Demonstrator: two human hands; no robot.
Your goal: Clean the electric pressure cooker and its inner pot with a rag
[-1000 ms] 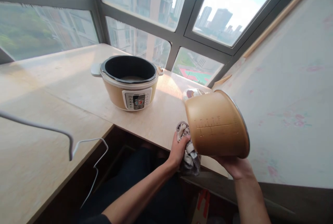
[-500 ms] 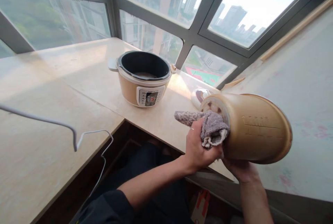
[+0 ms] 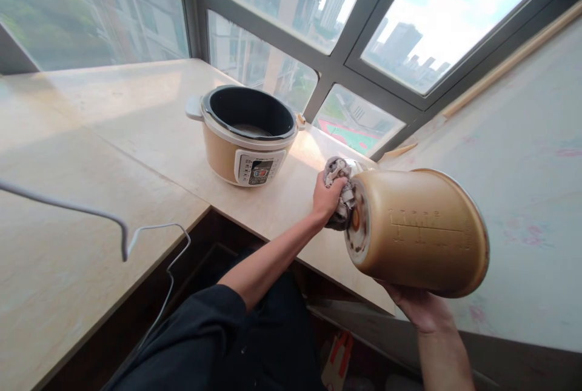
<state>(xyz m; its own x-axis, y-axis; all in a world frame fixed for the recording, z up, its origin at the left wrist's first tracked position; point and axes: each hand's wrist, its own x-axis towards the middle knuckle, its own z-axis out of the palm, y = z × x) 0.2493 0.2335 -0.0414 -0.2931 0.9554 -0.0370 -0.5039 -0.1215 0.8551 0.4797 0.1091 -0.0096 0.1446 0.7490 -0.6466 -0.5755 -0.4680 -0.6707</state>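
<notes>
My left hand (image 3: 326,200) grips a bunched grey-brown cloth (image 3: 337,212) at the stained, whitish base of a golden inner cooker pot (image 3: 416,233). The pot lies tilted on its side in the air, its rim to the right and measuring marks along its wall. From below, my right hand (image 3: 425,309) supports it; most of those fingers are hidden behind the pot. To the left, the cooker body (image 3: 222,157), gold and white with a control panel, stands upright on the counter with its dark inside showing.
A light stone-patterned counter (image 3: 150,136) runs along the windows, with a cut-out edge in front of me. A pale cable (image 3: 161,226) crosses at left. Behind the pot's base, a shiny white object (image 3: 359,167) is mostly hidden. A flowered wall (image 3: 531,221) borders the right.
The cloth and my left hand have moved up and left over the pot's base, uncovering its lower part. The pot has shifted slightly left and turned, still held by my right hand.
</notes>
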